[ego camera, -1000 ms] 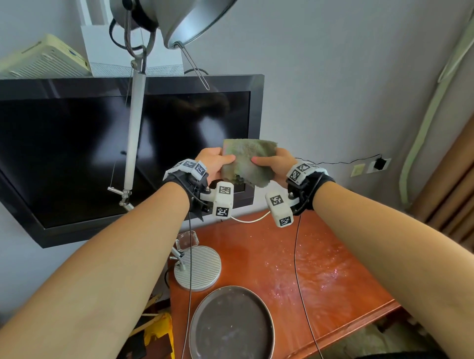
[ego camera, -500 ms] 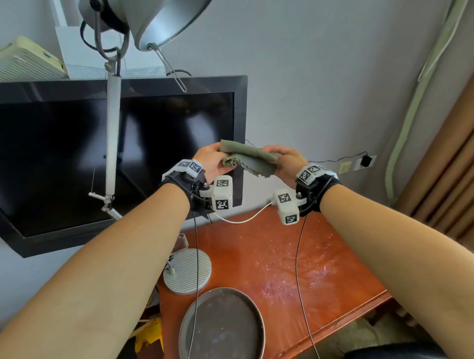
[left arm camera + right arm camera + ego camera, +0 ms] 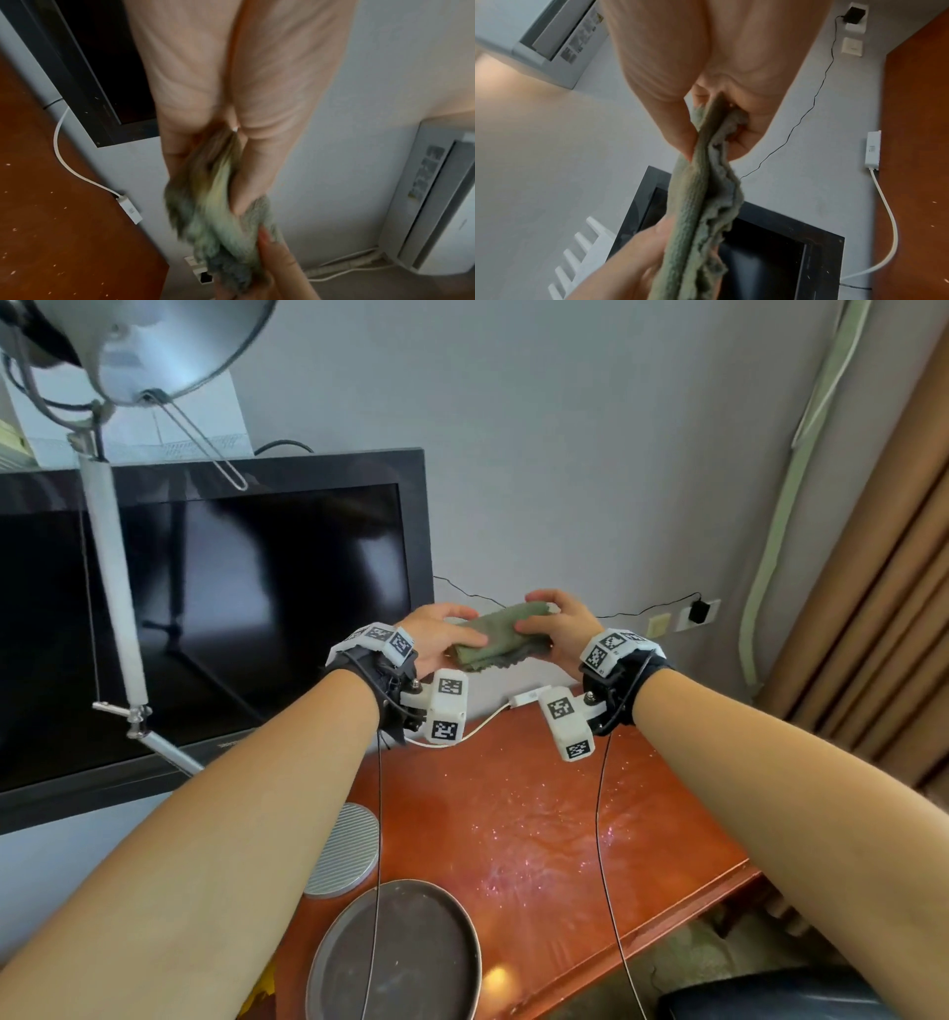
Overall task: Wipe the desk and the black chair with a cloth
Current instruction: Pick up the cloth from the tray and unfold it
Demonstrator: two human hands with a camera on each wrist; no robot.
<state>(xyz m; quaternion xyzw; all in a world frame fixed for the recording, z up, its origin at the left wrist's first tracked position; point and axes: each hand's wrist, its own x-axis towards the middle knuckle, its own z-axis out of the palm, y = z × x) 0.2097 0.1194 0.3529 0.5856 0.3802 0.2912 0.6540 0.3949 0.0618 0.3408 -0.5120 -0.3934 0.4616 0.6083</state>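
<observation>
A grey-green cloth (image 3: 493, 636) is folded into a thick band and held in the air above the back of the red-brown desk (image 3: 544, 814). My left hand (image 3: 441, 634) grips its left end and my right hand (image 3: 557, 626) grips its right end. In the left wrist view the cloth (image 3: 218, 219) runs blurred from my palm to the other hand's fingers. In the right wrist view the cloth (image 3: 700, 203) is pinched between thumb and fingers. A dark corner of the black chair (image 3: 780, 994) shows at the bottom right.
A black monitor (image 3: 215, 608) hangs on the wall at left. A metal lamp stands on a round base (image 3: 349, 850), its arm (image 3: 110, 588) rising in front of the screen. A dark round tray (image 3: 395, 958) lies near the desk's front edge. A white adapter and cable (image 3: 524, 698) lie at the back.
The cloth went from a flat sheet held up between both hands to a folded band. Both hands dropped a little and shifted right in view.
</observation>
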